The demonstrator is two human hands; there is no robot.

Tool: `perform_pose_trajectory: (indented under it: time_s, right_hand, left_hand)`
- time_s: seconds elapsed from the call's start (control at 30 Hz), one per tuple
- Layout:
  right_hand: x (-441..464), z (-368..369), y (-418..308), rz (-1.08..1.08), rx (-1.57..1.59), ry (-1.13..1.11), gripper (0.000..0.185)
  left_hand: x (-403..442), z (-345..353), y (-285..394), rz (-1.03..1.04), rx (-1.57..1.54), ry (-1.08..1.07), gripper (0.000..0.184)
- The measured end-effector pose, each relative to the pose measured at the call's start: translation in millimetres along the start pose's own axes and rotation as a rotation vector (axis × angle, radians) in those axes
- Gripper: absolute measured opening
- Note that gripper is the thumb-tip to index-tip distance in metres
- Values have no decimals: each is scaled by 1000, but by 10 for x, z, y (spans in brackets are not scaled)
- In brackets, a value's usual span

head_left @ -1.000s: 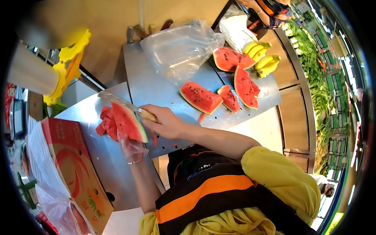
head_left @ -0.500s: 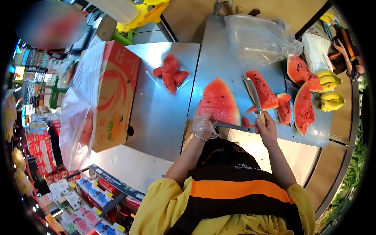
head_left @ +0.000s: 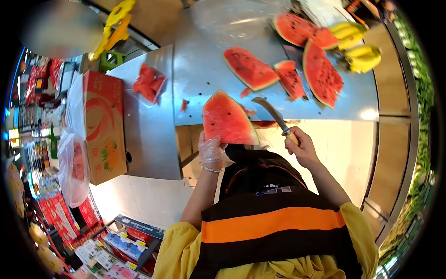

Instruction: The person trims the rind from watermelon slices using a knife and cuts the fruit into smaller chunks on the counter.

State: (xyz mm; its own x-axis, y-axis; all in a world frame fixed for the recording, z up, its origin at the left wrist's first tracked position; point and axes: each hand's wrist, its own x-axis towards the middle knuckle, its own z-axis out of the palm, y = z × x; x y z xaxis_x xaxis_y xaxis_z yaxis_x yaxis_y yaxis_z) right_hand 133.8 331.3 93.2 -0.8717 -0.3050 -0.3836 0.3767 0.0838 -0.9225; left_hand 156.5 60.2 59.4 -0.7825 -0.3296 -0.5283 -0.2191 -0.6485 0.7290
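Observation:
My left hand (head_left: pixel 213 151), in a clear plastic glove, is closed on the lower left edge of a large watermelon wedge (head_left: pixel 226 118). The wedge stands point up at the table's near edge, its red flesh dotted with a few seeds. In my right hand (head_left: pixel 301 145) is a knife (head_left: pixel 273 116), gripped by its light wooden handle, with the curved blade pointing up and left. The blade is apart from the wedge. Beyond the knife lie a cut watermelon piece (head_left: pixel 251 69), a smaller piece (head_left: pixel 290 79) and a long slice (head_left: pixel 322 74).
Watermelon chunks (head_left: pixel 148 83) sit in a clear tray on the left part of the metal table (head_left: pixel 155 135). A cardboard box (head_left: pixel 104 128) stands farther left. Bananas (head_left: pixel 362 58) lie at the right end, near another watermelon piece (head_left: pixel 297 29). Clear plastic (head_left: pixel 232 18) covers the back.
The view has turned and shifted right. My left hand has brought the wedge nearer my body, and the knife has moved off the watermelon piece it lay over.

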Motion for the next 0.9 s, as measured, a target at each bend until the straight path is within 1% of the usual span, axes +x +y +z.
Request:
perform_pose_trajectory:
  time_s: [0.1, 0.23, 0.3, 0.33, 0.4, 0.47, 0.53, 0.57, 0.6, 0.67, 0.73, 0.77, 0.8, 0.87, 0.9]
  right_hand:
    - [-307, -242, 191, -4, -13, 73, 20]
    - [-642, -555, 458, -6, -17, 208, 17]
    - [-765, -679, 530, 65, 37, 284, 16]
    - [-804, -733, 568, 62, 49, 296, 16]
    - [-885, -814, 652, 45, 76, 349, 17]
    - [-965, -897, 756, 51, 124, 381, 17]
    - [-1049, -958, 853, 69, 147, 438, 18]
    - [-1092, -989, 922, 82, 167, 451, 19]
    - [-1133, -993, 965, 90, 184, 468, 19]
    - [-1181, -1001, 1051, 83, 188, 513, 20]
    - [-1239, -986, 1118, 108, 212, 552, 20]
    - [-1264, -980, 1154, 120, 231, 570, 19]
    - [-1282, -973, 1198, 129, 253, 590, 19]
    - [-1339, -950, 1299, 162, 256, 637, 18]
    - [-1368, -940, 1385, 189, 243, 653, 18]
  left_hand:
    - [-114, 179, -209, -51, 66, -3, 30]
    - [-102, 313, -443, -67, 153, -57, 29]
    - [-27, 322, -475, -39, 76, -9, 29]
    - [8, 316, -469, -42, 89, -21, 29]
    - [53, 300, -424, -24, 161, 81, 29]
    - [27, 299, -380, -51, 198, 70, 29]
    - [20, 175, -414, -216, 296, -104, 27]
    - [43, 123, -505, -346, 254, -91, 24]
    - [58, 88, -605, -357, 275, -98, 24]
    - [55, 87, -830, -618, 207, -246, 20]
    - [1, 188, -1032, -776, 182, -306, 20]
    - [-43, 261, -1239, -746, 122, -235, 21]
    - [153, 10, -1544, -855, 115, -254, 22]
    - [438, -160, -1988, -1067, 200, -231, 18]
    - [451, -128, -2205, -1085, 225, -235, 18]
